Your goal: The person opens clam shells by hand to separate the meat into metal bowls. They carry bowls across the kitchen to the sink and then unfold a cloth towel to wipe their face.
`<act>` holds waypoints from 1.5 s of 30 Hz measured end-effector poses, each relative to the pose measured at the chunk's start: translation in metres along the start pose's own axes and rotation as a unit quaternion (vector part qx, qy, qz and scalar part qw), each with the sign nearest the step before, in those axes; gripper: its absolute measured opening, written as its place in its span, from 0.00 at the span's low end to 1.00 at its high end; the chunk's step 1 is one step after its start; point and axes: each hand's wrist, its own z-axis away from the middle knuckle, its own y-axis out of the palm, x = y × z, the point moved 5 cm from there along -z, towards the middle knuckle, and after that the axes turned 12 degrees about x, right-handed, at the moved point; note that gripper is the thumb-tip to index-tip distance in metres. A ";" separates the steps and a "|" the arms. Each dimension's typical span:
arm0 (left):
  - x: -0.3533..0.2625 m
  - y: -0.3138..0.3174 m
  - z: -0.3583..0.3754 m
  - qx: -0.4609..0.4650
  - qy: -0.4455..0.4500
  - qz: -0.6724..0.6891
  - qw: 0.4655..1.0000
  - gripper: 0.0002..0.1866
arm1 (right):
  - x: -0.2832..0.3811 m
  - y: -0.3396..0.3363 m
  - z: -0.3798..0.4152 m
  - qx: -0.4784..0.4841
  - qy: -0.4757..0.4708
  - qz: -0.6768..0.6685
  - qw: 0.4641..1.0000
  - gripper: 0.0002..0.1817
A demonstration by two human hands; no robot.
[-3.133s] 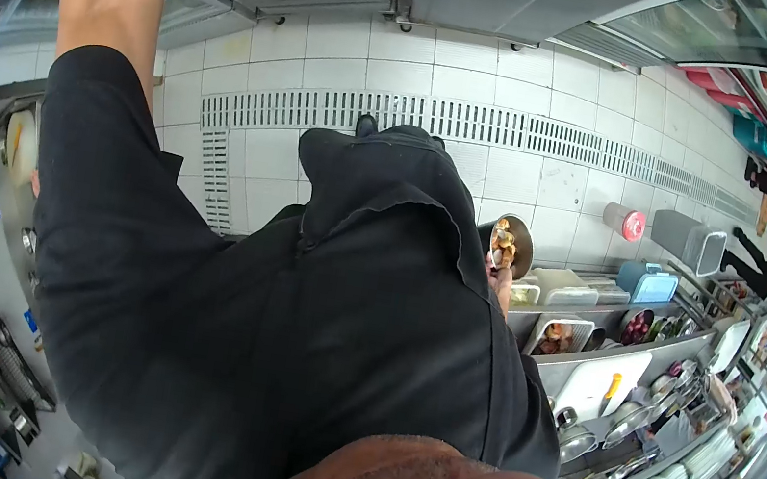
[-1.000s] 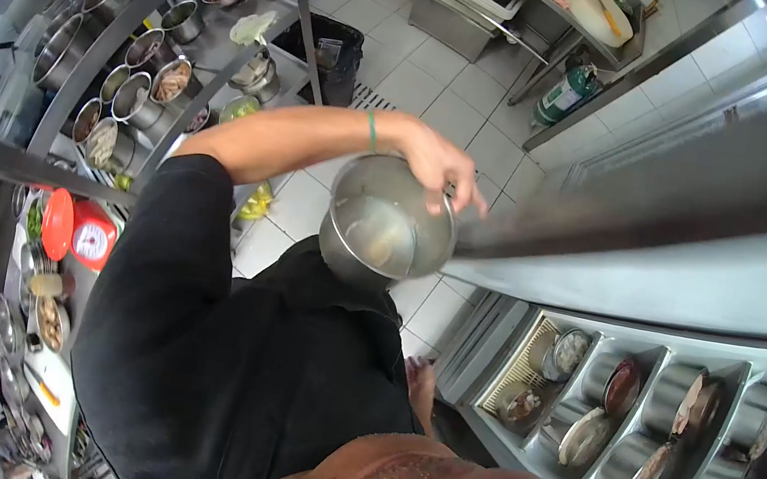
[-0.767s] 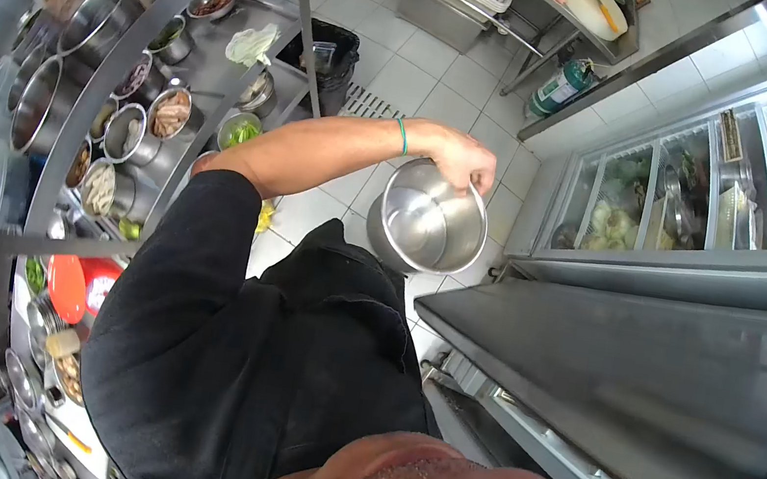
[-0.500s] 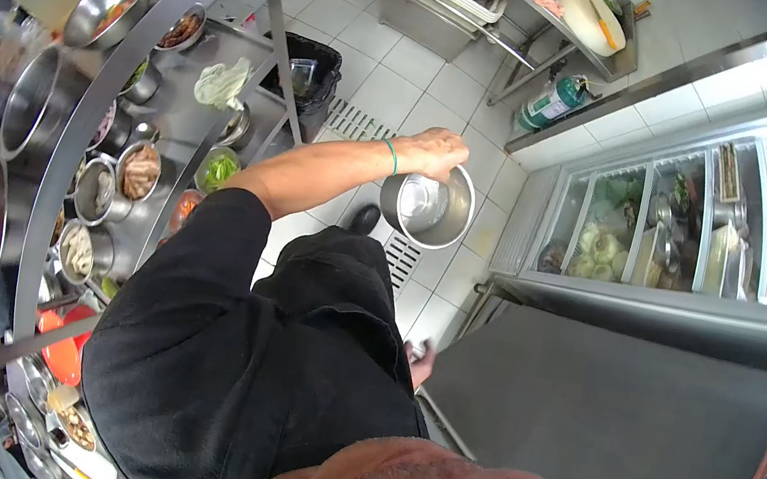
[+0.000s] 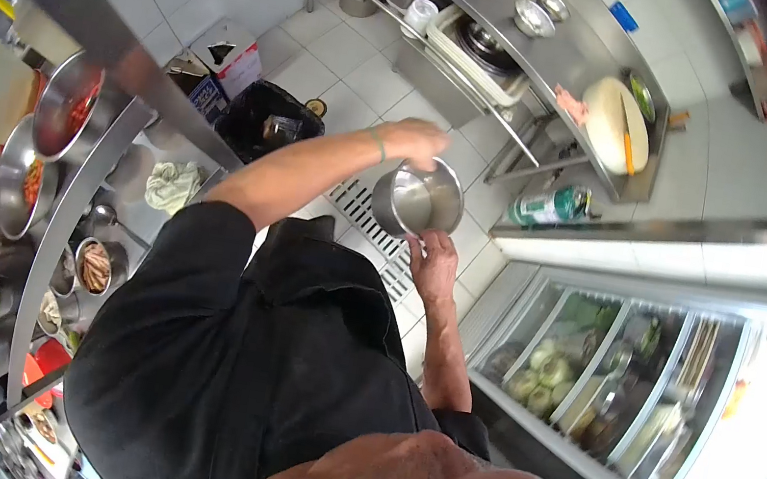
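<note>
A deep stainless steel pot [image 5: 389, 203] is held out in front of my body, its mouth tilted toward me and its pale, shiny inside showing. My left hand [image 5: 415, 141], on the arm with a green wristband, is closed on the far side of its rim. On the near side, the fingers and thumb of my right hand [image 5: 435, 262] grip the rim. The floor tiles and a slotted drain grate [image 5: 359, 206] lie below the pot.
At left, a steel rack [image 5: 78, 194] carries several metal bowls of food and a crumpled cloth [image 5: 173, 186]. Beyond it is a black-lined bin [image 5: 265, 138]. A steel counter [image 5: 496, 18] holds a round white board [image 5: 616, 126] with a knife. At right stands a glass-topped fridge [image 5: 616, 373] with vegetables.
My right hand has come up from my side and taken hold of the pot's near rim. The pot has shifted slightly left and its tilt has changed. My view has turned.
</note>
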 end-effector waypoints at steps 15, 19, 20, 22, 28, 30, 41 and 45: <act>0.032 -0.332 0.075 -0.368 0.500 -0.133 0.773 0.13 | -0.134 -0.096 -0.420 -0.067 0.066 0.065 0.993 0.14; 0.095 -0.382 0.045 -0.362 0.451 -0.116 0.808 0.14 | -0.149 -0.112 -0.537 -0.100 0.011 0.083 0.991 0.13; 0.111 -0.393 0.038 -0.365 0.434 -0.111 0.816 0.14 | -0.150 -0.111 -0.569 -0.107 -0.013 0.087 0.990 0.14; 0.142 -0.413 0.024 -0.374 0.404 -0.101 0.829 0.15 | -0.149 -0.115 -0.636 -0.111 -0.063 0.075 0.989 0.15; 0.231 -0.469 -0.017 -0.402 0.299 -0.075 0.862 0.18 | -0.208 -0.089 -0.894 -0.064 -0.064 0.005 0.996 0.17; 0.262 -0.487 -0.028 -0.406 0.259 -0.068 0.874 0.19 | -0.210 -0.087 -0.980 -0.004 0.064 -0.228 0.972 0.17; 0.417 -0.553 -0.050 -0.504 -0.118 0.175 0.838 0.27 | -0.388 0.052 -1.283 0.035 0.370 -0.852 0.368 0.12; 0.522 -0.428 -0.054 -0.508 -0.420 0.398 0.638 0.25 | -0.407 0.104 -1.292 0.082 0.350 -0.803 0.475 0.15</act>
